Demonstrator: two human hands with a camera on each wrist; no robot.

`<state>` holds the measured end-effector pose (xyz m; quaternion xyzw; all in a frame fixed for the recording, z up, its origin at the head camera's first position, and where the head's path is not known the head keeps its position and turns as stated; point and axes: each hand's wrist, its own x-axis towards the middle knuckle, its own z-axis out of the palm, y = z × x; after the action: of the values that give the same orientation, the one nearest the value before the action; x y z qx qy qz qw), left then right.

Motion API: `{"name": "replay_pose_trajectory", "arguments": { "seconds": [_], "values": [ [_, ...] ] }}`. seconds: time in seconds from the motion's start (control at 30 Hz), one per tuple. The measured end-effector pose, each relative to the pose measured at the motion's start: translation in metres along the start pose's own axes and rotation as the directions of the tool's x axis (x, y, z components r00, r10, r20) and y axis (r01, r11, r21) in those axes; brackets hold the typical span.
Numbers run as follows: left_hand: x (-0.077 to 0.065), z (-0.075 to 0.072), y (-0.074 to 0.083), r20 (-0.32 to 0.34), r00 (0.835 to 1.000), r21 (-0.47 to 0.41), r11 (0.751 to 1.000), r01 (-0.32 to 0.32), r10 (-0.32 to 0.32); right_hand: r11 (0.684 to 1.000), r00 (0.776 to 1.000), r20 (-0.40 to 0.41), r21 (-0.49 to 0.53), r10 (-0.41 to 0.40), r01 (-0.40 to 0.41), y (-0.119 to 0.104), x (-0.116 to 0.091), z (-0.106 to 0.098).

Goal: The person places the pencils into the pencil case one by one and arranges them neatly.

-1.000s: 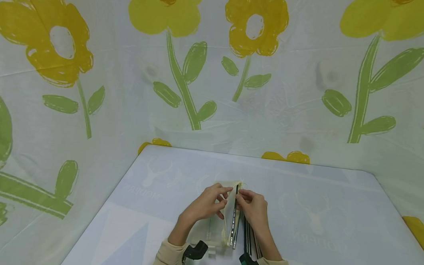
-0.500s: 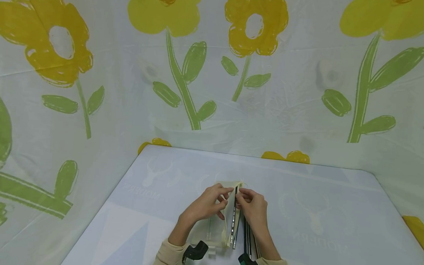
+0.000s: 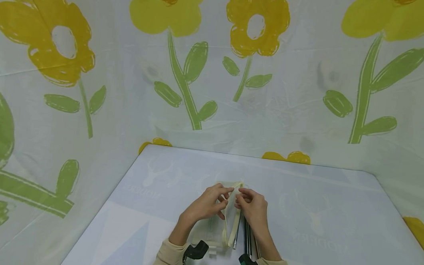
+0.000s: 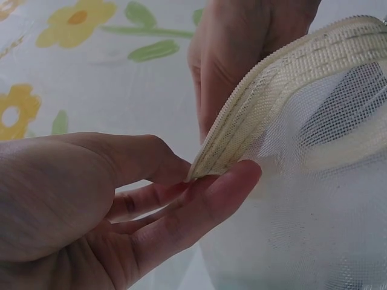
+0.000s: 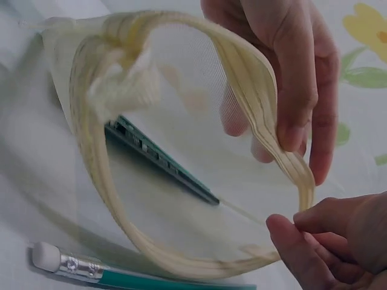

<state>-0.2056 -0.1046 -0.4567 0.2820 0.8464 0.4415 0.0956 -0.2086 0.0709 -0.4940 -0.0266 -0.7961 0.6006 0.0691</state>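
Both hands hold a mesh pouch [image 3: 212, 232] by the cream zipper edges of its mouth, which gapes between them. My left hand [image 3: 208, 202] pinches one zipper edge [image 4: 242, 115] between thumb and fingers. Opposite it, the thumb and forefinger of my right hand [image 3: 255, 207] pinch the zipper edge near its end, plain in the right wrist view. Inside the mouth lies a slim dark green stick [image 5: 163, 158] with pale printed marks; part of it is hidden by the pouch rim. A green pencil [image 5: 84, 266] with a white eraser lies outside, below the rim.
Several dark pencils [image 3: 247, 238] lie side by side under my right wrist. The pouch rests on a white patterned tabletop [image 3: 322, 218]. Beyond the table's far edge hangs a flower-printed curtain [image 3: 288, 112].
The dark stick that ran along the pouch mouth between my hands has gone down out of sight in the head view. Both hands keep their place on the zipper edges.
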Motion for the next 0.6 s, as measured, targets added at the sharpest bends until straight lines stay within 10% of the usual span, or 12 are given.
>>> {"name": "replay_pose_trajectory", "arguments": {
  "seconds": [0.23,0.6],
  "values": [
    [0.0,-0.002,0.0,-0.002,1.0,-0.016,1.0,0.011,-0.011,0.985,1.0,0.022,-0.172,-0.021,0.025,-0.001,0.002,-0.01],
    [-0.002,-0.006,-0.004,-0.009,1.0,-0.046,0.999,0.023,-0.024,0.81,0.995,0.051,-0.586,0.085,-0.039,-0.009,-0.006,-0.046]
  ]
}}
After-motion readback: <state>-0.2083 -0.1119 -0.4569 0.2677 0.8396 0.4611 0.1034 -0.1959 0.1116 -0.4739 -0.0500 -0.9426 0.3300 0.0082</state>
